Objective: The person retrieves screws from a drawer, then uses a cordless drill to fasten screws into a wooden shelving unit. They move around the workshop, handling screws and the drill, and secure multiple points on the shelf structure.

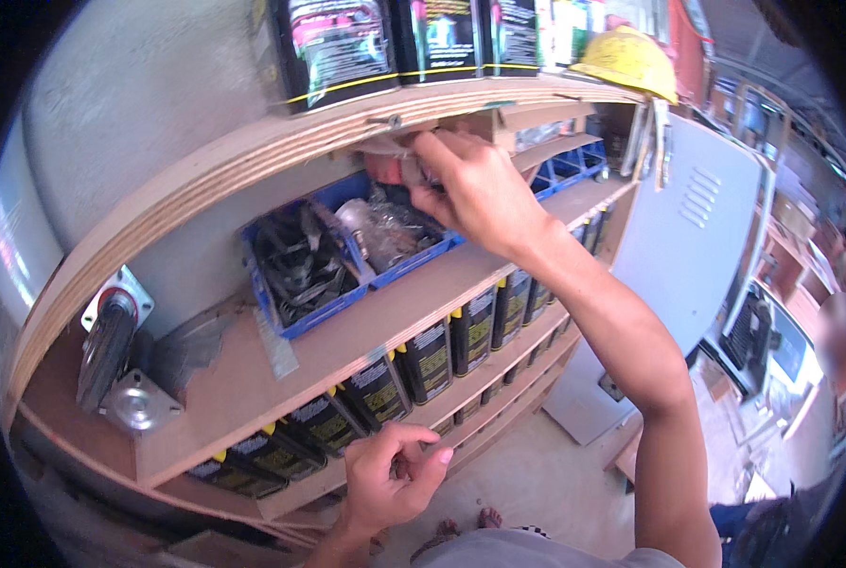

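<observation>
My right hand [480, 189] reaches into the upper shelf bay, just under the top board. Its fingers are closed on what looks like a clear plastic bag [385, 146] with something reddish in or behind it; the fingertips are partly hidden and blurred. Below it, a blue bin [409, 257] holds clear plastic-wrapped small parts. Beside that, another blue bin [324, 314] is filled with dark metal or plastic pieces. My left hand [392, 478] hovers in front of the lower shelves, fingers loosely curled, thumb and index apart, nothing visible in it.
Black cans [428, 360] with yellow caps line the lower shelf. Larger black containers [340, 52] and a yellow hard hat [628, 62] stand on top. A caster wheel [111, 346] lies at the left. A grey louvred metal door [702, 227] stands at the right.
</observation>
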Demonstrator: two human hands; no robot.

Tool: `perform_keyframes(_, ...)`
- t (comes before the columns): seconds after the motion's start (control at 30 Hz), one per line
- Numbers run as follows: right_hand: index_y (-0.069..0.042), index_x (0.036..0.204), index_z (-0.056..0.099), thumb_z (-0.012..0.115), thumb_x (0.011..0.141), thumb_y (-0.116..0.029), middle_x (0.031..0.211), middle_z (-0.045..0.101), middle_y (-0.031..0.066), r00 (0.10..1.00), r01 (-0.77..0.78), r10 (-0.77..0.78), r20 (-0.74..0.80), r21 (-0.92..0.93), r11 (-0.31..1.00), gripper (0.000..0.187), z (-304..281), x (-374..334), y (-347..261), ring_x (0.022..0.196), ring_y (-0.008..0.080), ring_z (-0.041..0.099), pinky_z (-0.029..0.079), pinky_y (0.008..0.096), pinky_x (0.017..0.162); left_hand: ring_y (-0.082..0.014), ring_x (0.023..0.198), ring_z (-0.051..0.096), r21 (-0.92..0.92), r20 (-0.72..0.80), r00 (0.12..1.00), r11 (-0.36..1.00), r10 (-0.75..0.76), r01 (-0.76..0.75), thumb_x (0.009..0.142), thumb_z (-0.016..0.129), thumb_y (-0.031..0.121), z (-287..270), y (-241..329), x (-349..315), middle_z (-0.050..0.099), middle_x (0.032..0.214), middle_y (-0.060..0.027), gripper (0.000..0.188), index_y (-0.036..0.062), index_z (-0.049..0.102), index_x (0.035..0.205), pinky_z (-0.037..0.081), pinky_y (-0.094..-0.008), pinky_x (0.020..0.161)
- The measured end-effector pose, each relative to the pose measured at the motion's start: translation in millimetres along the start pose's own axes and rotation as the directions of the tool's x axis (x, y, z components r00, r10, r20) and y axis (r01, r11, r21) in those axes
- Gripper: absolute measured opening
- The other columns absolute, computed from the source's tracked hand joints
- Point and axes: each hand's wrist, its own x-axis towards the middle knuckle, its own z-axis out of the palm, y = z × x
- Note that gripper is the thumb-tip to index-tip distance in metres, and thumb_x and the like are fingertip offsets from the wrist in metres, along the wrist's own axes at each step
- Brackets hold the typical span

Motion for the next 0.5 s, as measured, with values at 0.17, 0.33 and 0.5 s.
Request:
perform_keyframes(0.17, 0.000, 0.128, 0.062, 0.079, 0.083, -0.009, 0.125, 0.070, 0.0203, 0.995, 0.053, -0.046, 0.085, -0.083, 0.995, 0.049, -39.1, -32.1, -21.7, 0.116, 0.0406, 0.068, 0.056, 0.0470, 0.099, -0.0240, 0.074, 0.069, -0.138, 0.540, 0.776, 0.944, 0.326, -0.300, 0.091, 0.077, 0.009, -9.8, 10.1, 49.9, 0.070, 0.083, -0.0089, 0.019, 0.0050, 0.072, 0.108, 0.054, -0.0355, 0.067)
perform_keyframes(0.33, 0.005, 0.130, 0.064, 0.084, 0.083, -0.008, 0.126, 0.073, 0.0225, 0.973, -0.179, 0.148, -0.176, -0.176, 0.968, 0.053, -91.3, -108.0, -60.4, 0.113, 0.0360, 0.074, 0.059, 0.0417, 0.096, -0.0265, 0.097, 0.069, -0.461, 0.641, 0.271, 0.643, 0.718, -0.612, 0.089, 0.070, 0.019, 47.2, 78.7, 74.5, 0.068, 0.093, -0.0109, 0.022, 0.0071, 0.070, 0.108, 0.055, -0.0382, 0.079)
perform_keyframes(0.5, 0.004, 0.126, 0.068, 0.087, 0.077, -0.006, 0.119, 0.076, 0.0197, 0.797, -0.604, 0.578, -0.177, -0.256, 0.755, 0.053, -125.6, -208.5, -104.7, 0.106, 0.0332, 0.077, 0.060, 0.0391, 0.091, -0.0270, 0.100, 0.069, -0.572, 0.671, -0.068, 0.458, 0.738, -0.681, 0.086, 0.073, 0.024, 79.6, 135.6, 94.4, 0.068, 0.099, -0.0131, 0.031, 0.0054, 0.068, 0.110, 0.054, -0.0394, 0.083)
